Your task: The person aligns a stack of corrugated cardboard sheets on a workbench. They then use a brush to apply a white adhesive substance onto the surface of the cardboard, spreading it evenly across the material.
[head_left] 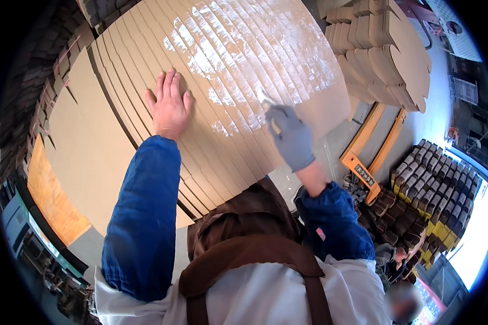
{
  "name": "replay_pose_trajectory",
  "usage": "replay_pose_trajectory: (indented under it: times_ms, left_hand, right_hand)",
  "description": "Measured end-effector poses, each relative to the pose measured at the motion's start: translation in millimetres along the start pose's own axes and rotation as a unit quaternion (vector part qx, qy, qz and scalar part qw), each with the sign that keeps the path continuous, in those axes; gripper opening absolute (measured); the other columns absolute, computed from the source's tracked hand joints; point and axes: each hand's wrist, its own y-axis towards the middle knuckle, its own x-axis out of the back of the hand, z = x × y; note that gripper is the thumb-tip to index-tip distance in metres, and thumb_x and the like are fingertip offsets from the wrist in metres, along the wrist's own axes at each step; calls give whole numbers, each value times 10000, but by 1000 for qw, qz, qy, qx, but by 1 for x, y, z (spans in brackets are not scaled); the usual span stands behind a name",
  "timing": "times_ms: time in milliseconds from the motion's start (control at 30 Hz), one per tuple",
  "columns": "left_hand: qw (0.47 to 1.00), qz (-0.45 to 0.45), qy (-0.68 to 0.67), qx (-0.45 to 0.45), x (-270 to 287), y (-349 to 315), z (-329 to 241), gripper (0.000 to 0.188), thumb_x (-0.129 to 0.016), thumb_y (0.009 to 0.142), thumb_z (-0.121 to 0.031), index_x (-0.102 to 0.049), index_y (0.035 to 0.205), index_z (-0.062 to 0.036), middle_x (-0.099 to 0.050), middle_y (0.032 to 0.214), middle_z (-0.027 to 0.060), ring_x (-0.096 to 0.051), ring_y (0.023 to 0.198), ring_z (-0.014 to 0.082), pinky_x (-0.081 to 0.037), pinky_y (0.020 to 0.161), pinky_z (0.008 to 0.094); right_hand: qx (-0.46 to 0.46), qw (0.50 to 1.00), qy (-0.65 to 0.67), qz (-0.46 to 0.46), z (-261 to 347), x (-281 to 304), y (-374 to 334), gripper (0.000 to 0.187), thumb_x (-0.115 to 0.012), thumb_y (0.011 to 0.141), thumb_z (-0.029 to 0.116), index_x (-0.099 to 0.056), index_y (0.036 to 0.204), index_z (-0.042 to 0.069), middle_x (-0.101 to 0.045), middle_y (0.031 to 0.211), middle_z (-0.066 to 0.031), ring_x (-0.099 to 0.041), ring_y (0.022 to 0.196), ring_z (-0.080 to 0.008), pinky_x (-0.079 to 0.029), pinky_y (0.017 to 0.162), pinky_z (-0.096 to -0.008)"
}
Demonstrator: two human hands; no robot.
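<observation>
Spreading the smeared white paste (211, 49) seems in hand: the grey-gloved right hand (290, 135) wraps its grip round a slim, pale tool (265, 101); the bare left hand (169, 108), grip flattened and empty, rests on fanned tan cardboard sheets (214, 154) beyond the brown apron (255, 254). Further strokes would call for steady sheets.

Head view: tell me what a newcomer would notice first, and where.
The eye likely goes first to the bright white smear across the overlapping cardboard sheets, at upper centre. Just below its right part, the grey-gloved right hand grips a white-tipped tool, while the bare left hand lies flat on the sheets, left of the smear. Right of the sheets, an orange forked frame stands out on the floor.
</observation>
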Motion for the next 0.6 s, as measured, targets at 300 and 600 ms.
replay_pose_trajectory:
  times_ms: [300,600]
  left_hand:
    - [1000,-3,-6,4,-4,-2,1,535,-468,997,-337,-409,1482,-118,-340,1601,14,-249,1512,249,-177,1185,624]
    - [1000,-2,-12,1,-1,2,-1,543,-463,997,-337,-397,1490,-119,-336,1605,7,-241,1516,249,-179,1186,629]
  right_hand:
    - [-8,999,-32,42,15,-12,2,266,-631,824,68,-603,1074,157,-608,1198,-79,-680,865,-328,-568,702,-452]
    - [-43,998,-35,10,-1,-3,14,261,-635,826,91,-616,1079,150,-602,1205,-56,-684,865,-336,-569,730,-454]
